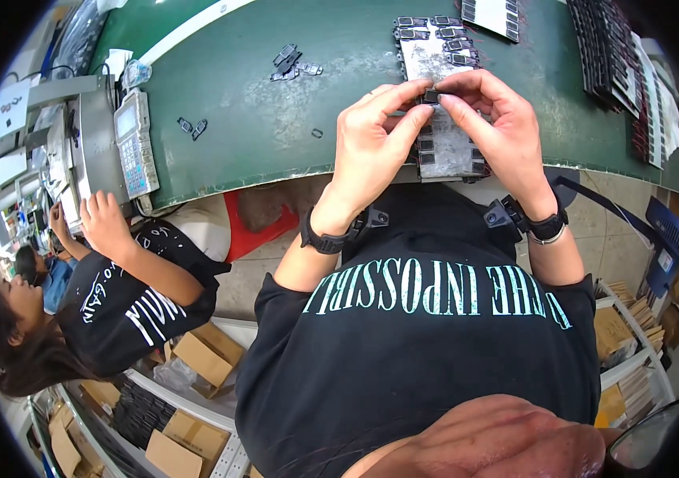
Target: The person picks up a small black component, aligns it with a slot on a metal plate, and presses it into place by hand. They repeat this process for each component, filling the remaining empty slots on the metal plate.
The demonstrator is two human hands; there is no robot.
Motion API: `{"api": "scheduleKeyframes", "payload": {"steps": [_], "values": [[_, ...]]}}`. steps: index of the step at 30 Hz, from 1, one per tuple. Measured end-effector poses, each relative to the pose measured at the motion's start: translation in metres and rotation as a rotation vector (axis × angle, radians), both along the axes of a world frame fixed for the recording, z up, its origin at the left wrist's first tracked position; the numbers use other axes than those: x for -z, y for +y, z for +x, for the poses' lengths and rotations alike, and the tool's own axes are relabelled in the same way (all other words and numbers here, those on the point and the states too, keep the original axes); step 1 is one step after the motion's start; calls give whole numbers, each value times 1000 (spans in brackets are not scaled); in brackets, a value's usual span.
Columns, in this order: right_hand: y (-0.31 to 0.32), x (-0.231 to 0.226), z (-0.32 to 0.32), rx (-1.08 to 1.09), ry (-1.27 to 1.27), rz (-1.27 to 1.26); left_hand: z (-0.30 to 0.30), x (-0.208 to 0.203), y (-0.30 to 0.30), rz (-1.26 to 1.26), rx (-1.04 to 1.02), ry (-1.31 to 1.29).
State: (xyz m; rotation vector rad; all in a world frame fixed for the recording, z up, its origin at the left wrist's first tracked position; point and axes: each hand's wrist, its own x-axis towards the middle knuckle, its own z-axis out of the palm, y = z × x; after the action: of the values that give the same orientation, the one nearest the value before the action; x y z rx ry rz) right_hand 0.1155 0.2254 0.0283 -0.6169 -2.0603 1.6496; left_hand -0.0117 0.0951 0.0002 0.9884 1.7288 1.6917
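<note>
Pinched between the fingertips of both hands is a small black rectangular part (431,96) with a dark flat face. My left hand (379,131) has thumb and forefinger closed on its left side, and my right hand (495,119) grips the right side the same way. Directly beneath lies a long grey plate (447,159), its two long edges lined with similar black framed parts (451,33). Thin reddish wires show along its right edge. My hands cover the middle of the plate.
Left on the green table (244,103) lie a loose pile of black parts (285,62), a separate pair (193,127) and a small black ring (317,134). Another loaded plate (492,17) and stacked strips (606,64) sit to the right. A co-worker (140,271) works at a machine, far left.
</note>
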Motion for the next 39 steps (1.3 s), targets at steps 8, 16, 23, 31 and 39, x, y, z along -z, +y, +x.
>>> {"api": "scheduleKeyframes", "payload": {"steps": [8,16,23,31,39], "values": [[0,-3,17,-21,-38,24,15,3,-2,21,18,-128],[6,3,3,-49,-95,-63,5,7,0,7,5,-165],[6,0,2,-60,-150,-38,6,13,-1,10,-4,-56],[2,2,1,-73,-101,152,7,5,2,52,-17,-93],[0,-3,-3,-70,-24,-167,10,-7,0,119,-114,-9]]}}
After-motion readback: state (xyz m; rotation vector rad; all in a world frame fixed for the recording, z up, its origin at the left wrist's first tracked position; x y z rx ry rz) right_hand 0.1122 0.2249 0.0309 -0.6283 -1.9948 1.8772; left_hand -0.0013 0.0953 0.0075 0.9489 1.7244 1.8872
